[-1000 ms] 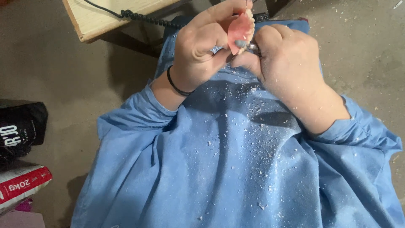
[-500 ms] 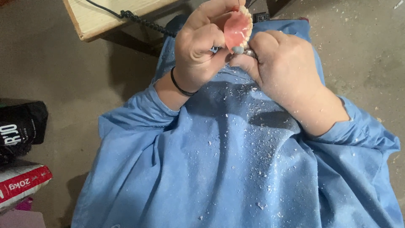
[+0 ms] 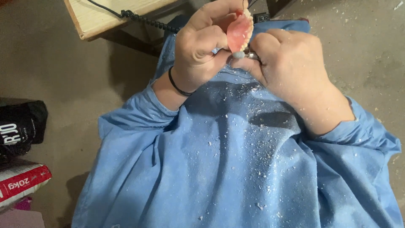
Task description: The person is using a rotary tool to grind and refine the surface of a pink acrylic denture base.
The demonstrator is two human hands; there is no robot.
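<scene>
pink denture (image 3: 239, 31) held upright in left hand (image 3: 198, 46) at twelve o'clock, small grinding tool (image 3: 244, 55) gripped tightly in right hand (image 3: 291, 67), tip touching denture, white dust scattered on blue gown (image 3: 236, 169)

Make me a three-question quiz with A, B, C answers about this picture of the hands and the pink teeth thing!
1. Where is the wooden board?
A. top left
B. bottom right
C. on the lap

2. What colour is the band on the left wrist?
A. red
B. black
C. yellow

3. What is the left hand doing?
A. lying flat and open
B. resting on the floor
C. gripping the pink denture

Answers:
1 A, it lies at the upper left edge.
2 B, a thin black loop circles the wrist.
3 C, its fingers close round the denture, while the right hand holds a small grinding tool to it.
</scene>
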